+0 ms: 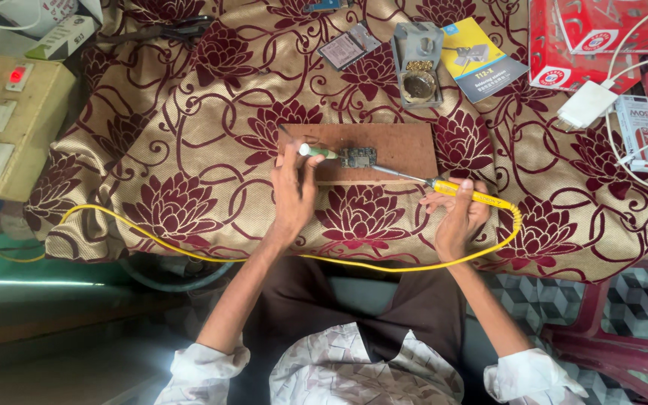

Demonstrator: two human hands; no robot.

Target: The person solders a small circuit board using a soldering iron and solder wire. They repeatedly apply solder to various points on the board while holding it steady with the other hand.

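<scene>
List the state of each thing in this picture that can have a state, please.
left hand: shut on a green-tipped tool
right hand: shut on the yellow soldering iron
small circuit board: flat on the wooden board
soldering iron stand: empty of the iron
red switch: lit

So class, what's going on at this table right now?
A person sits at a table under a floral cloth. The right hand holds a yellow soldering iron, its tip reaching a small circuit board on a wooden board. The left hand holds a green-tipped tool beside that circuit board.
</scene>
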